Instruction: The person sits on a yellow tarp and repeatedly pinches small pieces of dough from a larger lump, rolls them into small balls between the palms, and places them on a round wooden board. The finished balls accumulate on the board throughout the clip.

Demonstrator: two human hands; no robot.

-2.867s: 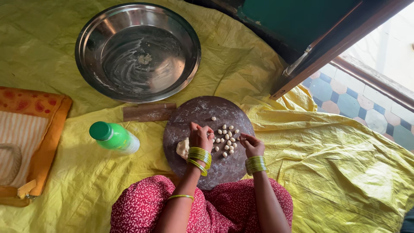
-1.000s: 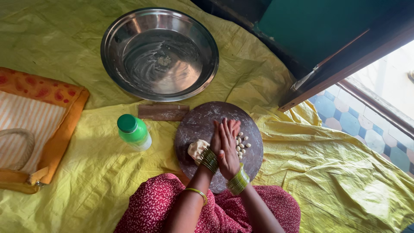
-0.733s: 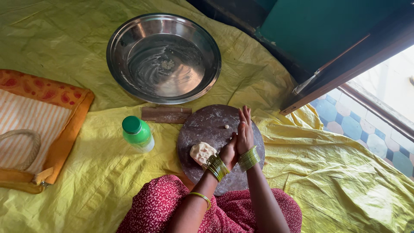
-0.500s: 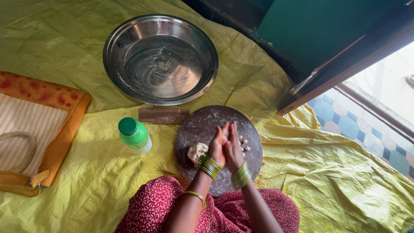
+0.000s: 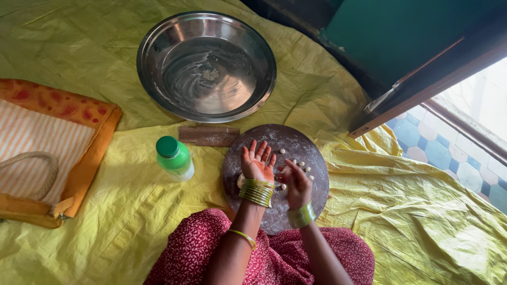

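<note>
The left hand (image 5: 257, 162) lies palm up over the middle of the round dark board (image 5: 311, 200), fingers spread and pointing toward twelve o'clock, holding nothing that can be seen. The right hand (image 5: 293, 182) sits just beside it at about four o'clock, fingers curled inward with the tips drawn together; whether a piece is pinched between them cannot be told. Both wrists wear stacks of green bangles.

The small dough balls (image 5: 302, 164) lie scattered on the board at about two o'clock from the left hand and at twelve to one o'clock from the right hand, near its fingertips. They are pale cream, roughly round, tiny, and sit apart from one another in a loose cluster. A larger pale dough lump (image 5: 240, 181) peeks out at eight o'clock of the left hand, mostly hidden by the wrist.

The board rests on a yellow sheet (image 5: 127, 211) spread over the floor. At nine o'clock from the board stands a green-capped bottle (image 5: 175, 157); at eleven o'clock a flat brown wooden piece (image 5: 209, 135) lies just beside the board's rim. Beyond it, at twelve o'clock, sits a wide steel basin (image 5: 158, 47) with a smear of residue inside. An orange striped bag (image 5: 90, 153) lies far toward nine o'clock.
</note>
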